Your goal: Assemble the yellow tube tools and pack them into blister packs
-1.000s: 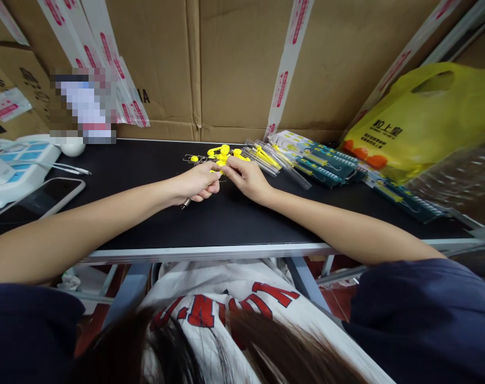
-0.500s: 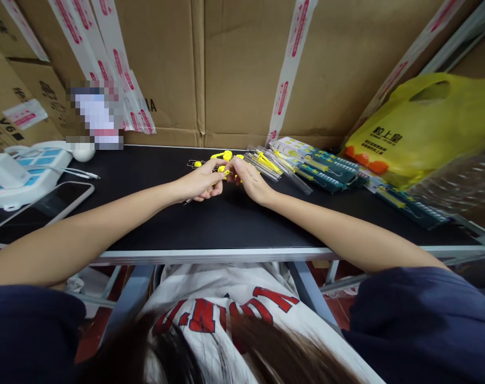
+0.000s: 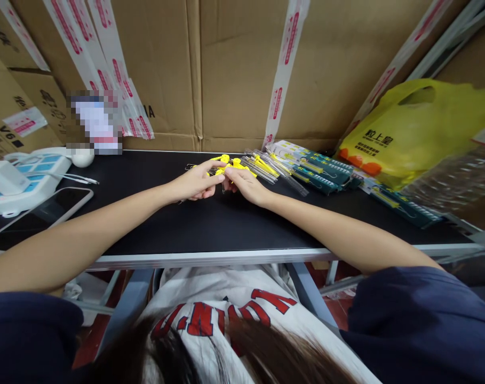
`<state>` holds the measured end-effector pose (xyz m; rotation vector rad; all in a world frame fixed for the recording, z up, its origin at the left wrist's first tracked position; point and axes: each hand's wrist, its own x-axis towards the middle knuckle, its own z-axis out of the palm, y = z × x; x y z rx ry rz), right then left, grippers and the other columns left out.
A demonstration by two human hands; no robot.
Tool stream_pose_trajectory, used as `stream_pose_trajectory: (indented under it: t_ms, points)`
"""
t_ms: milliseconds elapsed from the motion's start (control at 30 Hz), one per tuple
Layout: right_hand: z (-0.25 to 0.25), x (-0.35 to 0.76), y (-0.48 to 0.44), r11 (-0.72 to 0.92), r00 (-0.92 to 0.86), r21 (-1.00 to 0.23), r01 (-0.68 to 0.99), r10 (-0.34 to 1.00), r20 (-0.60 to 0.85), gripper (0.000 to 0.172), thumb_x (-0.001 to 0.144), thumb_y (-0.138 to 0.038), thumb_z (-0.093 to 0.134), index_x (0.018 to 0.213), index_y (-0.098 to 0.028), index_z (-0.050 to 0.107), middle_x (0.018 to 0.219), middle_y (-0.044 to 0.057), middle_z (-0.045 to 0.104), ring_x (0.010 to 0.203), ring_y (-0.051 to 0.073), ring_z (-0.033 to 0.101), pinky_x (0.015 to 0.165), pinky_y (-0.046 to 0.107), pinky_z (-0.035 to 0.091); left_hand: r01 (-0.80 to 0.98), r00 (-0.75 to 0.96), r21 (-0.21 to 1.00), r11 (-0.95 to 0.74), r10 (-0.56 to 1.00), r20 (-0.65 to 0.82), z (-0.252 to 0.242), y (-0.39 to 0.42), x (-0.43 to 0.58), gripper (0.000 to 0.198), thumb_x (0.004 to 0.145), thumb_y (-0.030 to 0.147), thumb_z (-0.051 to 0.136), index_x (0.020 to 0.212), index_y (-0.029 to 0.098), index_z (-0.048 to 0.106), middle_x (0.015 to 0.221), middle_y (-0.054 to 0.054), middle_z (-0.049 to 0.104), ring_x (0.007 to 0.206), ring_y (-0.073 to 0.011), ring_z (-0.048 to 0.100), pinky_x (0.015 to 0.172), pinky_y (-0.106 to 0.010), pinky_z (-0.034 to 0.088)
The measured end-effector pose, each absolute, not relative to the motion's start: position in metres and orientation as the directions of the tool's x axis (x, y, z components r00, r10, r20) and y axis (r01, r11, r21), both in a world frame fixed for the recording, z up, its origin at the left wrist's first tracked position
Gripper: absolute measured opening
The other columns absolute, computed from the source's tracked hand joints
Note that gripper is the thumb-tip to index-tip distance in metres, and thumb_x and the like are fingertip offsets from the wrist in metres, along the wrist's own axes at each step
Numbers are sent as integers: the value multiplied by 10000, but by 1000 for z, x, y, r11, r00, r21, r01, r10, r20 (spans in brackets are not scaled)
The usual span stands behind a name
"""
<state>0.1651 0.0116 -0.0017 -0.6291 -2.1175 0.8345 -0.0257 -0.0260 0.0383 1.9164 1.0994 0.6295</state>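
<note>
Both hands meet at the far middle of the black table [image 3: 210, 224]. My left hand [image 3: 196, 184] is closed, thumb and fingers pinched on a small yellow-headed metal piece [image 3: 220, 172]. My right hand [image 3: 242, 184] is closed too, its fingertips on the same piece. Just beyond the fingers lies a small heap of yellow-headed pieces [image 3: 232, 162]. To its right lie clear narrow sleeves [image 3: 266, 168] with yellow parts inside.
Dark green packaged cards [image 3: 326, 172] lie at the right, beside a yellow plastic bag [image 3: 418, 125]. A white and blue power strip [image 3: 22, 176] and a phone [image 3: 62, 200] sit at the left. Cardboard boxes [image 3: 234, 69] wall the back edge.
Both hands stayed together by the yellow heap and shifted a little toward it. The metal end that stuck out under my left hand no longer shows.
</note>
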Motion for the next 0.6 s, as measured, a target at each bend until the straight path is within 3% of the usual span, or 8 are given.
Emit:
stream_pose_trajectory:
  t_ms: [100, 167, 267, 367, 500, 600]
  points:
    - [1, 165, 9, 680, -589, -720, 137, 640, 493, 595, 906, -738, 357, 703, -192, 482, 698, 1, 506, 635, 114, 473, 608, 254, 421, 548, 527, 680, -487, 832, 172, 34, -24, -29, 614, 910, 375, 534, 1465, 174, 361, 549, 70, 542, 423, -87, 477, 491, -180, 376]
    - [2, 165, 7, 702, -588, -702, 116, 619, 521, 527, 902, -712, 417, 789, -201, 475, 762, -1, 500, 681, 119, 480, 642, 257, 431, 588, 564, 543, -599, 785, 256, 33, -24, -30, 648, 878, 365, 569, 1463, 167, 372, 715, 16, 649, 575, -121, 608, 623, -208, 445]
    - [2, 165, 5, 761, -649, -632, 144, 555, 520, 482, 928, -662, 427, 803, -199, 476, 779, 2, 498, 723, 131, 471, 705, 279, 423, 641, 593, 380, -666, 745, 305, 34, -27, -30, 673, 858, 372, 577, 1472, 186, 372, 890, -33, 702, 781, -183, 691, 738, -232, 454]
    - [1, 165, 4, 787, -678, -589, 181, 534, 505, 487, 942, -628, 429, 729, -192, 466, 738, 1, 492, 713, 134, 454, 717, 288, 402, 726, 577, 241, -644, 761, 295, 38, -30, -31, 717, 844, 416, 591, 1490, 215, 354, 803, -9, 687, 770, -208, 690, 703, -227, 432]
    - [1, 163, 3, 675, -683, -729, 113, 586, 437, 457, 927, -601, 489, 731, -189, 479, 689, -3, 547, 654, 118, 492, 656, 258, 416, 760, 550, 135, -636, 739, 389, 42, -31, -33, 769, 812, 496, 625, 1487, 229, 371, 998, -53, 700, 890, -227, 683, 740, -245, 441]
    - [1, 161, 4, 521, -652, -852, 51, 664, 367, 431, 921, -567, 529, 716, -191, 477, 614, -15, 559, 557, 96, 487, 545, 218, 388, 701, 535, 153, -696, 656, 532, 41, -31, -35, 773, 820, 501, 624, 1489, 217, 364, 1218, -105, 651, 1092, -259, 631, 885, -304, 447]
